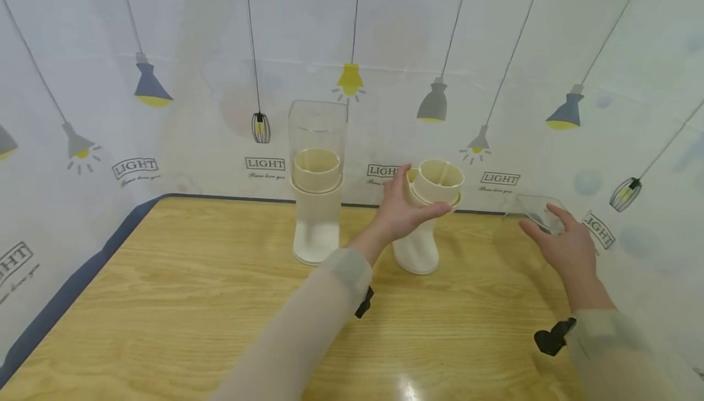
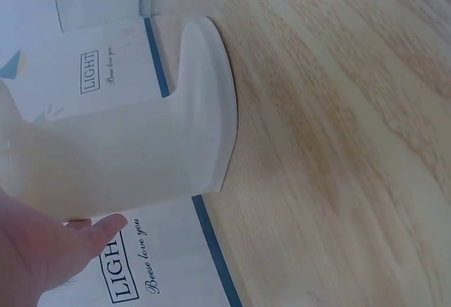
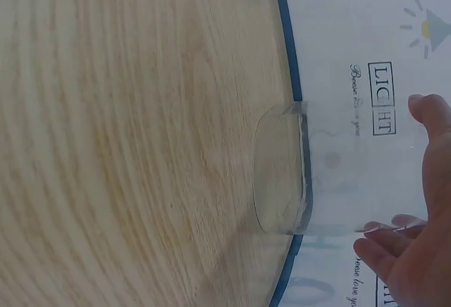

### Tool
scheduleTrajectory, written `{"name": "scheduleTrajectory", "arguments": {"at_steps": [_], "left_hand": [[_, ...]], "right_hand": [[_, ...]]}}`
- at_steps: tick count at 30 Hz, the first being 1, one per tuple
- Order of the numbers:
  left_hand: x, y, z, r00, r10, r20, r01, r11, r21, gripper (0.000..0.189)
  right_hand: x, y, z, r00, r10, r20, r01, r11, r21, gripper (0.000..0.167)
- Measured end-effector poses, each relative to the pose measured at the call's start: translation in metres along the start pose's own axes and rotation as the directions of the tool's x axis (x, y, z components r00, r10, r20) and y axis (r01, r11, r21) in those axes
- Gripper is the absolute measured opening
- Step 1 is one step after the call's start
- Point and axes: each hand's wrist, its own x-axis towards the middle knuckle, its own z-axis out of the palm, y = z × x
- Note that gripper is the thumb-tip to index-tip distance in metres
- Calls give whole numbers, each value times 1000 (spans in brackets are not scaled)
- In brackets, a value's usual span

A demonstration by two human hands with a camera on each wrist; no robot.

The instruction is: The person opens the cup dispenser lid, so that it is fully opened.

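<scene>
I've got the left hand (image 1: 404, 208) curled round a cream plastic pedestal stand (image 1: 416, 253); to its right, the right hand (image 1: 568, 247) grips a clear plastic container (image 3: 345, 173). Wood-grain counter (image 1: 220, 303) stretches nearside of both, its back edge (image 1: 247, 199) beyond the stand. Behind the hands, a white printed sheet (image 1: 308, 28) reads "LIGHT", "Beese love you".

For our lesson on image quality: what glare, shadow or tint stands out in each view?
Head view: a bright glare spot on the yellow wood-grain tabletop, at the picture's bottom; right wrist: a soft shadow on the tabletop beside the clear plastic container; left wrist: wood looks less yellow.
</scene>
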Motion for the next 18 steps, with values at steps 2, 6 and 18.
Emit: {"name": "scheduleTrajectory", "arguments": {"at_steps": [2,6,18], "left_hand": [[0,0,1,1000,1,2,-1,1000,-3,124],[1,-1,2,1000,8,-2,-8,1000,5,125],[7,-3,-1,1000,26,4,-26,999,19,126]], "right_hand": [[4,3,0,1000,9,8,-9,1000,-2,102],[12,6,0,999,33,13,-33,999,-10,99],[23,0,4,995,76,59,-72,995,-64,98]]}}
